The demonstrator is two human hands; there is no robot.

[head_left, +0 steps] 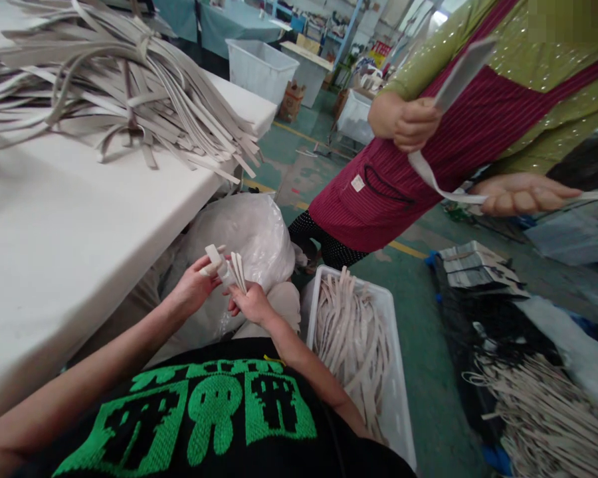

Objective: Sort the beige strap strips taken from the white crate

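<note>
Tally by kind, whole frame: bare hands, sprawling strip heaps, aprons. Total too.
Bare hands: 4 (wearer's left hand and right hand; co-worker's two hands)
Strip heaps: 3 (table heap, near-bin heap, lower-right heap)
Aprons: 1 (magenta apron)
Total: 8

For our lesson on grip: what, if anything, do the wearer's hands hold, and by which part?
Pale strips: the left hand and right hand grip them near ends that stick out past the fingers.
</note>
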